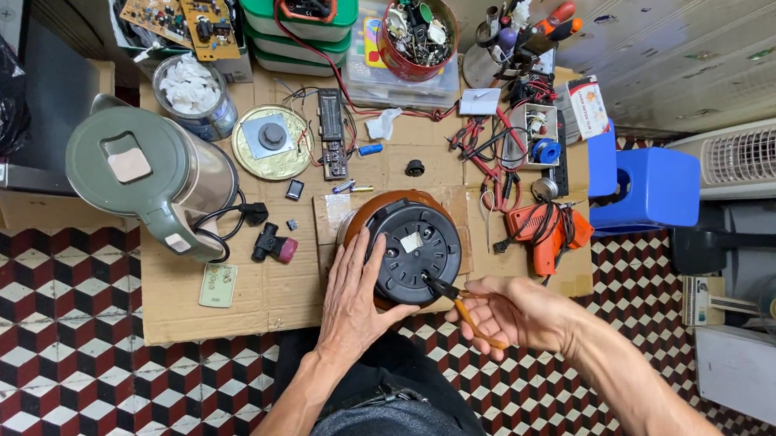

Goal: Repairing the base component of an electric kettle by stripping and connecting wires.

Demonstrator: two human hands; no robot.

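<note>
On cardboard-covered table [251, 304]: round brown appliance [407, 244] upturned, black plastic base not yet removed. Left hand [351, 294] flat against it; right hand [507, 313] gripping orange-handled pliers [456, 299] at base rim.

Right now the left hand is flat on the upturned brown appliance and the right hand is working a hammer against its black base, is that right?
Not quite. The left hand does rest flat on the upturned brown appliance, but the right hand holds orange-handled pliers, not a hammer, with the tips at the edge of the black base. The head view shows it.
</note>
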